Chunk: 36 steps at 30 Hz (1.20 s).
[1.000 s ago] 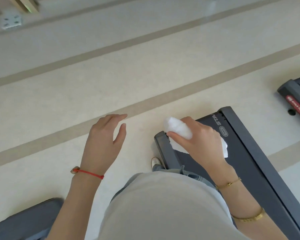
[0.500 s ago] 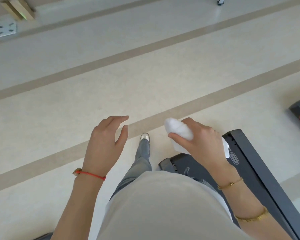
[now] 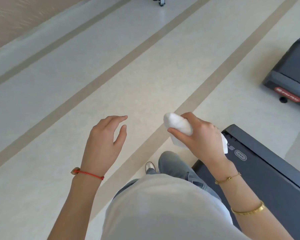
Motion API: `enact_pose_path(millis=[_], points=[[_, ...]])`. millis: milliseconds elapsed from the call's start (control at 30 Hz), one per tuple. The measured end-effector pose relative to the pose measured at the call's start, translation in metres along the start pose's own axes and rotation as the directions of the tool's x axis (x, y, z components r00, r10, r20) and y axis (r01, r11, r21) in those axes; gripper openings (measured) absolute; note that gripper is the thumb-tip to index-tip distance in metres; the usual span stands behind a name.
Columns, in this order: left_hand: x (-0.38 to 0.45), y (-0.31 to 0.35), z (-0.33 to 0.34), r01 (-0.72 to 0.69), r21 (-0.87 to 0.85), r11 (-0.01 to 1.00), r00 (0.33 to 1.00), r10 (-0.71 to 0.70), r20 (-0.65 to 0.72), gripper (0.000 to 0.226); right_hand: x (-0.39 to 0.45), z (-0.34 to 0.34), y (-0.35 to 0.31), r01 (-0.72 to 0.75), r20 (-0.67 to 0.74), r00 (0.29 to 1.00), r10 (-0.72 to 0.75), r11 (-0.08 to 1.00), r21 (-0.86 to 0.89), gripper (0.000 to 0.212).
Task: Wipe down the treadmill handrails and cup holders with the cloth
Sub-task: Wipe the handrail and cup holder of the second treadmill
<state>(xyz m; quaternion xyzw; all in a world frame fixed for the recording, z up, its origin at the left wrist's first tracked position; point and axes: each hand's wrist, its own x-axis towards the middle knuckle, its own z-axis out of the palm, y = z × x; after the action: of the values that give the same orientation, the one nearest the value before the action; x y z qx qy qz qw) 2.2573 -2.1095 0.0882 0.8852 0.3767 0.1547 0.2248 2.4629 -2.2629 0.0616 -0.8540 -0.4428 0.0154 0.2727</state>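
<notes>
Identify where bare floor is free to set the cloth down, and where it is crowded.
Free: pale floor ahead of the left hand, between the tan stripes. Crowded: right side, where the right hand grips the cloth above the treadmill deck.

Bright, even daylight, faint shadows, slight softness throughout, and wide-angle bending of the floor stripes toward the edges

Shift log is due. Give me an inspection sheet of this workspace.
Surface: pale floor with tan stripes.
Job's things: white cloth bunched in the right hand; treadmill deck at the person's right; handrails and cup holders not in view.
Clutter: nothing seen.
Hands: right hand grips the cloth; left hand open, holding nothing.
Cables: nothing seen.
Surroundings: second machine at far right; caster at the top edge.
</notes>
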Motion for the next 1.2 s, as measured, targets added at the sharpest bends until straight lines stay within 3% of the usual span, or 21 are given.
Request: enact_pose_path(millis=[367,667,967,1200], points=[[0.165,0.024,0.048,-0.220,-0.075,0.973,0.952,0.231,0.203,0.026,0.086,0.009,0.054,-0.299,-0.106,0.950,0.293,0.954,-0.039,0.045],[0.346,0.135,0.128,-0.443,-0.137,0.886,0.850,0.463,0.250,0.026,0.193,-0.031,0.173,-0.476,-0.231,0.859,0.458,0.879,-0.029,0.045],[0.476,0.261,0.213,-0.575,-0.231,0.785,0.718,0.619,0.317,0.026,0.272,-0.091,0.289,-0.646,-0.346,0.713,0.609,0.763,0.013,0.044],[0.552,0.355,0.285,-0.684,-0.310,0.660,0.542,0.745,0.390,0.026,0.301,-0.120,0.368,-0.789,-0.384,0.531,0.755,0.606,0.101,0.044]])
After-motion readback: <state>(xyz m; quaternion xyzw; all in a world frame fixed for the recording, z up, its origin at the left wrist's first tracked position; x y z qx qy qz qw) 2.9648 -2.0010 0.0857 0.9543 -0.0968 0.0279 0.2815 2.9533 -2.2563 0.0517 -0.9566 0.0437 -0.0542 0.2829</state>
